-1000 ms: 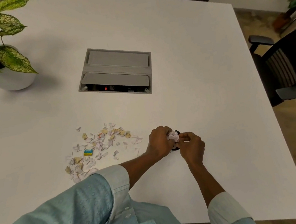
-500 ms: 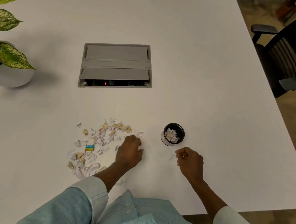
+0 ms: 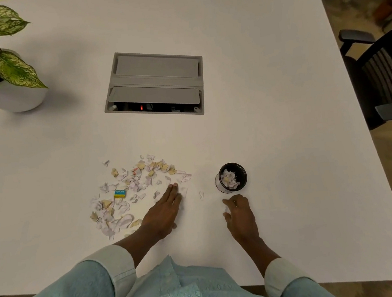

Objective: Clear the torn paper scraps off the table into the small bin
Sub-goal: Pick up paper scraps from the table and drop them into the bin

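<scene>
Several torn paper scraps [image 3: 131, 186], white and tan, lie scattered on the white table [image 3: 270, 106]. A small black bin [image 3: 241, 170] stands to their right and holds scraps inside. My left hand [image 3: 164, 211] lies flat on the table, fingers straight, at the right edge of the scrap pile, its fingertips touching scraps. My right hand [image 3: 239, 212] rests just below the bin, fingers curled around a small white scrap [image 3: 227, 209]. One loose scrap [image 3: 201, 195] lies between the two hands.
A small blue and yellow eraser [image 3: 120, 193] sits among the scraps. A grey cable box [image 3: 156, 82] is set into the table's middle. A potted plant [image 3: 0, 72] stands at the far left. A black chair [image 3: 381, 75] is past the right edge.
Both hands left the bin, where they were dropping scraps. My left hand moved to the scrap pile and flattened out. My right hand came down to the table below the bin.
</scene>
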Action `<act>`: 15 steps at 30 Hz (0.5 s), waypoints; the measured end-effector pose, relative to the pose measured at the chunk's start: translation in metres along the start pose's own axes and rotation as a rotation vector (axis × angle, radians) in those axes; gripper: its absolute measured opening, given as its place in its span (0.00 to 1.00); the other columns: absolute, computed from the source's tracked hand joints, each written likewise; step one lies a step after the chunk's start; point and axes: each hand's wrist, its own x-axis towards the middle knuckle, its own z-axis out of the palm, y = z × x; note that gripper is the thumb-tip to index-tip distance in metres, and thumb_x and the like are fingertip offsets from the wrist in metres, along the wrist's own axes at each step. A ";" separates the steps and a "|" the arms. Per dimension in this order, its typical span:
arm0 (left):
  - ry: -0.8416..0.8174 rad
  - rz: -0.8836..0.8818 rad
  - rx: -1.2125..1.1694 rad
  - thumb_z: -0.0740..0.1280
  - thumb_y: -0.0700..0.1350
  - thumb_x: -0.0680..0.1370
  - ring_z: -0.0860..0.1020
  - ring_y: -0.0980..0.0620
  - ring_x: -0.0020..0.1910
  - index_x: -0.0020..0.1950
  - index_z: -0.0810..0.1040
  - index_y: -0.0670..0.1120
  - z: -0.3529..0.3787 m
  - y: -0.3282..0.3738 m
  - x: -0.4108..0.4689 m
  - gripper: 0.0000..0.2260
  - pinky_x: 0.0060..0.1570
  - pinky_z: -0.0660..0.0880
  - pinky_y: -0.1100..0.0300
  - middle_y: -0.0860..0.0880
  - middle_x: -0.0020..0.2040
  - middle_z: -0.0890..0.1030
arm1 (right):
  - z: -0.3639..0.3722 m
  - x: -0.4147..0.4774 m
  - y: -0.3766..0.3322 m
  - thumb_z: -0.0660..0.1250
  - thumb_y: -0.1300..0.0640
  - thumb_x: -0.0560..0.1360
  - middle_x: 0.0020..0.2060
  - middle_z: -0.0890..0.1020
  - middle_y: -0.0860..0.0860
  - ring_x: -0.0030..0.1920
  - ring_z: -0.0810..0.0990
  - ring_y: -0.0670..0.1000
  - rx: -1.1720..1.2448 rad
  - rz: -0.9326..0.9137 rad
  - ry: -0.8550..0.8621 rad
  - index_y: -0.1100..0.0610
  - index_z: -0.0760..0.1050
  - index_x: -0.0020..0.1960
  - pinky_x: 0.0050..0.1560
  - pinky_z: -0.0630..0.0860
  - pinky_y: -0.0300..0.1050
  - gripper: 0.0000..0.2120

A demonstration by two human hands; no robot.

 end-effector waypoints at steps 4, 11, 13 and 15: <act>0.001 0.014 -0.039 0.76 0.42 0.75 0.37 0.47 0.82 0.84 0.48 0.43 -0.001 -0.003 0.000 0.47 0.70 0.74 0.53 0.46 0.83 0.34 | 0.004 0.011 -0.016 0.60 0.65 0.81 0.63 0.75 0.53 0.64 0.73 0.52 -0.116 -0.147 -0.062 0.58 0.76 0.67 0.56 0.78 0.48 0.16; -0.002 0.025 -0.106 0.76 0.39 0.75 0.35 0.51 0.81 0.84 0.46 0.44 -0.003 -0.006 0.002 0.48 0.73 0.71 0.54 0.48 0.82 0.32 | 0.015 0.026 -0.049 0.57 0.68 0.80 0.62 0.73 0.53 0.61 0.74 0.53 -0.216 -0.208 -0.085 0.57 0.71 0.68 0.53 0.79 0.49 0.19; 0.004 0.029 -0.121 0.76 0.38 0.75 0.34 0.51 0.81 0.84 0.45 0.45 -0.004 -0.008 0.002 0.48 0.74 0.69 0.55 0.49 0.82 0.31 | 0.016 0.030 -0.054 0.60 0.69 0.79 0.65 0.70 0.54 0.61 0.75 0.53 -0.186 -0.227 -0.073 0.56 0.68 0.71 0.53 0.80 0.50 0.22; 0.001 0.037 -0.132 0.75 0.37 0.75 0.34 0.52 0.80 0.84 0.44 0.45 -0.005 -0.011 0.001 0.49 0.74 0.70 0.56 0.50 0.81 0.30 | 0.015 0.035 -0.058 0.61 0.71 0.77 0.70 0.67 0.56 0.63 0.75 0.55 -0.194 -0.268 -0.078 0.55 0.65 0.75 0.53 0.81 0.51 0.28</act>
